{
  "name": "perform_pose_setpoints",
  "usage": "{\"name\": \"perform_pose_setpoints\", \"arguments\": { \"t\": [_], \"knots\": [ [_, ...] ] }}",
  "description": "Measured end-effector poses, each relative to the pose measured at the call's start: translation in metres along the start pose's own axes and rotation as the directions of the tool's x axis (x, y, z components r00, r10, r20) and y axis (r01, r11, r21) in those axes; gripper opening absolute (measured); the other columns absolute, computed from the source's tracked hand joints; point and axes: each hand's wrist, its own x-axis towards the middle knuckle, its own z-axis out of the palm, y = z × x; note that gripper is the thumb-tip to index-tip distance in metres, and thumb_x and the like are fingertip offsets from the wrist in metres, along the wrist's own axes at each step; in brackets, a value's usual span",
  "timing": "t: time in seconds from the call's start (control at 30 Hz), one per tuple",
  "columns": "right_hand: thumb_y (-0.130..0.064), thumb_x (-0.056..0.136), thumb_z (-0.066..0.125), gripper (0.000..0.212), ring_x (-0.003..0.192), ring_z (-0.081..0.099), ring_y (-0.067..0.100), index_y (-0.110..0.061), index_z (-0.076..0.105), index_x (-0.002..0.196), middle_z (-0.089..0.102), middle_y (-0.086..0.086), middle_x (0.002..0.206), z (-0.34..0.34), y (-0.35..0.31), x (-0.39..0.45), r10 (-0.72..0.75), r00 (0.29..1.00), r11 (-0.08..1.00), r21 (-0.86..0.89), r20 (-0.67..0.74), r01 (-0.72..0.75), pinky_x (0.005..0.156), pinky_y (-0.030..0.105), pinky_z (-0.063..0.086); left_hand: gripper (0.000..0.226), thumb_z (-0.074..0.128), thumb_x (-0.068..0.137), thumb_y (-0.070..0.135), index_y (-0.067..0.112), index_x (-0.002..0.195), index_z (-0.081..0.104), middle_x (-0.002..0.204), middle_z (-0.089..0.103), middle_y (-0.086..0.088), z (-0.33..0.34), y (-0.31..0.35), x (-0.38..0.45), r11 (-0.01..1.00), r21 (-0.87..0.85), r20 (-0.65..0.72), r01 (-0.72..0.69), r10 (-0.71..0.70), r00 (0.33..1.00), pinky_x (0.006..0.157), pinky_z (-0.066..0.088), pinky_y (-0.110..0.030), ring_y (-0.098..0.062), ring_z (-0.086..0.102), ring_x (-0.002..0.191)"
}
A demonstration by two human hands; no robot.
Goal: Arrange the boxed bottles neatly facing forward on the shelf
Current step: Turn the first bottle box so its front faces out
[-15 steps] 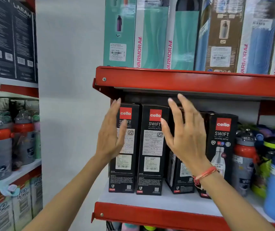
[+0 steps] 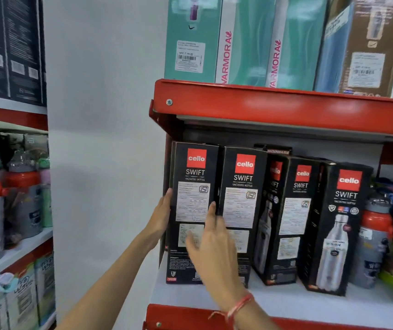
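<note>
Several black "cello SWIFT" bottle boxes stand in a row on the white shelf [image 2: 286, 303]. The leftmost box [image 2: 194, 177] and the second box [image 2: 243, 182] show their label side to the front. A third box [image 2: 273, 210] and a fourth box [image 2: 295, 210] stand turned at an angle. The fifth box [image 2: 344, 225] shows its bottle picture. My left hand [image 2: 160, 217] clasps the left side of the leftmost box. My right hand [image 2: 212, 248] lies with spread fingers on that box's front, the index tip at the gap to the second box.
The red shelf above [image 2: 286, 110] carries tall teal, blue and brown Varmora boxes [image 2: 245, 44]. Loose grey-and-red bottles [image 2: 374, 239] crowd the shelf to the right of the boxes. A white wall is on the left, with another stocked rack [image 2: 12, 198] beyond it.
Both hands have dropped lower. My left hand went from the leftmost box's front to its left side; my right hand moved left from the middle boxes onto the leftmost box.
</note>
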Motion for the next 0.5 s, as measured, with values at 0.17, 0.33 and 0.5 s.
{"name": "perform_pose_setpoints", "arguments": {
  "t": [0.17,0.33,0.5],
  "knots": [
    [-0.041,0.064,0.08,0.1,0.104,0.056,0.036,0.009,0.038,0.139,0.054,0.027,0.13,0.032,-0.017,-0.002,0.096,0.992,0.969,-0.22,-0.083,-0.112,0.079,0.039,0.059,0.042,0.013,0.095,0.058,0.045,0.106,0.052,0.094,0.059,0.02,-0.004,0.004,-0.007,0.999,-0.02,0.145,0.043,-0.04,0.989,0.077,0.041,-0.031,0.002,0.054,0.085],
    [-0.064,0.064,0.073,0.112,0.11,0.051,0.04,0.009,0.036,0.14,0.053,0.033,0.126,0.034,-0.031,0.0,0.157,0.98,0.956,-0.229,-0.122,-0.181,0.081,0.042,0.054,0.042,0.018,0.093,0.06,0.046,0.114,0.051,0.1,0.061,0.022,-0.012,0.004,-0.014,0.999,-0.042,0.178,-0.003,0.011,0.984,0.086,0.042,-0.037,-0.003,0.057,0.095],
    [-0.06,0.067,0.073,0.114,0.121,0.041,0.04,0.002,0.021,0.148,0.042,0.033,0.134,0.017,-0.045,-0.007,0.077,0.989,0.985,-0.147,-0.129,-0.095,0.096,0.047,0.05,0.059,0.02,0.088,0.07,0.041,0.132,0.047,0.12,0.063,0.014,-0.033,0.004,-0.028,0.998,-0.045,0.192,-0.035,0.043,0.98,0.08,0.052,-0.035,-0.009,0.058,0.11]
  ]
}}
